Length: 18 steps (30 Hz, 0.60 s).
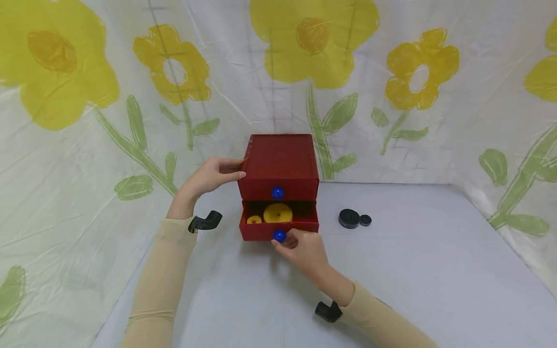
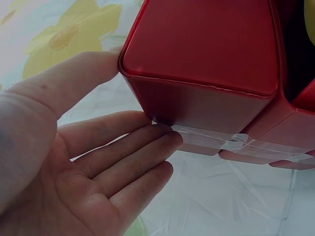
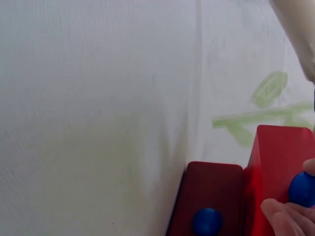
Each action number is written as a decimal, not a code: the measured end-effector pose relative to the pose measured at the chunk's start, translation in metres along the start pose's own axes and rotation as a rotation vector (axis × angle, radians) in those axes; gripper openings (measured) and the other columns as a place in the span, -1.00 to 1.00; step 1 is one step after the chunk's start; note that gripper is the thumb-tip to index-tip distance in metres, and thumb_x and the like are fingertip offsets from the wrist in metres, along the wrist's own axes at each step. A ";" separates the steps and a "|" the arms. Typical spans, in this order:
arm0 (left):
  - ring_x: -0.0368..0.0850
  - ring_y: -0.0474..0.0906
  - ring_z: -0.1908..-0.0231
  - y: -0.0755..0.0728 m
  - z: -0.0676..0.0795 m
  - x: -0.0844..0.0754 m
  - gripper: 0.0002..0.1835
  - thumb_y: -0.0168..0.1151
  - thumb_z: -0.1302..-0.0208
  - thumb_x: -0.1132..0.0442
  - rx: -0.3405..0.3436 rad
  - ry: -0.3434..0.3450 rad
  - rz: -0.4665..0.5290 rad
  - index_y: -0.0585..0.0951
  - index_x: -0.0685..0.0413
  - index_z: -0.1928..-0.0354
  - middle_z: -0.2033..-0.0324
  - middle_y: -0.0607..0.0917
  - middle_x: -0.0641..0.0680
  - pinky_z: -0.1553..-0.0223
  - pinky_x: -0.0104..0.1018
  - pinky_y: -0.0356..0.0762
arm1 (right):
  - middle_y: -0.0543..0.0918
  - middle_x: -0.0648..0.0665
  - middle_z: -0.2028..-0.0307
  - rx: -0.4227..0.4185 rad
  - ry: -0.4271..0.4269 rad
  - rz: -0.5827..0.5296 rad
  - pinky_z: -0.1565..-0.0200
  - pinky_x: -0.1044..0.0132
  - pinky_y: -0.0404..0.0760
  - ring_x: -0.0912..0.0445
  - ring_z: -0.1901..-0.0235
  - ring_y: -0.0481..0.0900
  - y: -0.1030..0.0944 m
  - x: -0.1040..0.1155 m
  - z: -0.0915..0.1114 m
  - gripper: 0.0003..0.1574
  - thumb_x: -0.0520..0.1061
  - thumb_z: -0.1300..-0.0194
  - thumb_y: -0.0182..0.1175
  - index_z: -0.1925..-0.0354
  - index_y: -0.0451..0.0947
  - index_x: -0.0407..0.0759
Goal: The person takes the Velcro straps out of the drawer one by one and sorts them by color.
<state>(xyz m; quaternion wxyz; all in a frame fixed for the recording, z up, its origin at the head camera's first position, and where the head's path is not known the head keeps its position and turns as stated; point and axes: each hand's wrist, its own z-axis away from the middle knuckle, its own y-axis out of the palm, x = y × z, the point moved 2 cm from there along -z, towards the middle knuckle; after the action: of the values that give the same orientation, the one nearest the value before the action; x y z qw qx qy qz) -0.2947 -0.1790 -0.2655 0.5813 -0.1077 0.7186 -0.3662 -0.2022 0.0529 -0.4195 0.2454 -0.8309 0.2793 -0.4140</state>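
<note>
A red chest of drawers [image 1: 280, 157] stands against the back of the table. Its upper drawer [image 1: 256, 189] is closed, while the drawer beneath [image 1: 256, 233] is pulled out, showing a large yellow disc [image 1: 278, 213] and a small yellow disc [image 1: 254, 220] inside. My right hand [image 1: 306, 249] pinches this drawer's blue knob [image 1: 279, 236] between thumb and fingers. At the chest's upper left, my left hand [image 1: 209, 176] steadies it, thumb by the front edge and nearly straight fingers [image 2: 142, 147] at the side. In the right wrist view, a lower closed drawer [image 3: 211, 184] has its own blue knob [image 3: 206, 221].
To the right of the chest, a large black disc [image 1: 349, 219] and a small black disc [image 1: 365, 220] lie on the pale table [image 1: 413, 270]. A flower-printed curtain [image 1: 235, 58] hangs behind and along both sides. Clear tape [image 2: 236, 142] runs across the chest's side.
</note>
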 end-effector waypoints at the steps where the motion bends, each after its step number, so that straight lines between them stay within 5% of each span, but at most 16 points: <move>1: 0.13 0.46 -0.19 0.000 0.000 0.000 -0.44 0.19 -0.32 0.16 0.000 -0.001 0.000 0.38 0.24 -0.30 -0.19 0.52 0.26 -0.23 0.09 0.36 | 0.68 0.06 0.58 0.002 -0.005 0.006 0.43 0.58 0.54 0.30 0.57 0.61 -0.001 0.000 0.001 -0.68 0.08 -0.01 0.45 0.55 0.62 -0.10; 18: 0.13 0.47 -0.18 0.000 0.001 0.001 -0.43 0.19 -0.31 0.16 0.001 0.000 0.011 0.38 0.25 -0.30 -0.18 0.53 0.26 -0.22 0.11 0.36 | 0.67 0.07 0.59 0.034 -0.056 0.062 0.41 0.60 0.54 0.35 0.57 0.59 -0.006 0.007 0.013 -0.63 0.13 -0.01 0.44 0.54 0.60 -0.11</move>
<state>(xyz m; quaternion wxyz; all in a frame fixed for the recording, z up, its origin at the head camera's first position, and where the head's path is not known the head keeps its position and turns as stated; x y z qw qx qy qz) -0.2945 -0.1802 -0.2661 0.5835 -0.1033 0.7188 -0.3635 -0.1859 0.0549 -0.4187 0.2799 -0.8289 0.2911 -0.3871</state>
